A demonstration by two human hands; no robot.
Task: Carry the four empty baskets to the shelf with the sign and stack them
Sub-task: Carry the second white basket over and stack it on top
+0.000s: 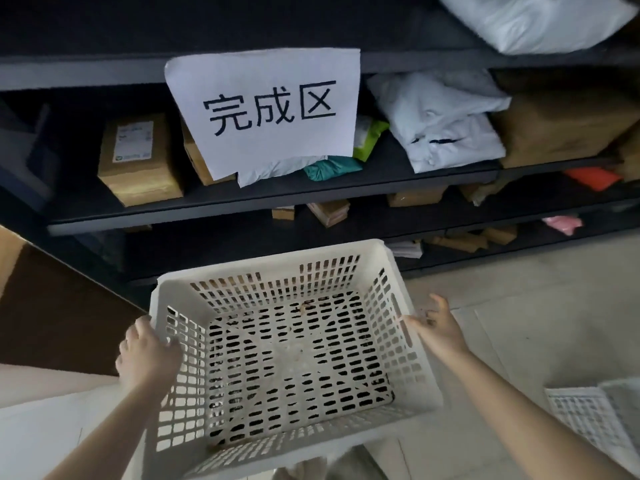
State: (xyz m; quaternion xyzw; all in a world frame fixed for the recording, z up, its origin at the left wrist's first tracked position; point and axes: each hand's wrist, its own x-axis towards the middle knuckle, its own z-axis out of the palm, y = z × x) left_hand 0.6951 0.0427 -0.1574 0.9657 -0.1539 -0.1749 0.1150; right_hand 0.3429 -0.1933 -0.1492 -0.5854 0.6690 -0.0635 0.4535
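Basket (273, 263) is empty, lower middle of the frame, just short of the shelf (221, 211). Left hand (149, 355) grips the left rim, fingers curled over it. Right hand (438, 329) is at the right rim; we can't tell if it's gripping or only touching. Risk we see: a loose right side lets the basket pivot on the left grip, drop, or clip the shelf edge.

Bare forearms; L hand (149, 351) plain, R hand (437, 329) w/ small dark finger marks.
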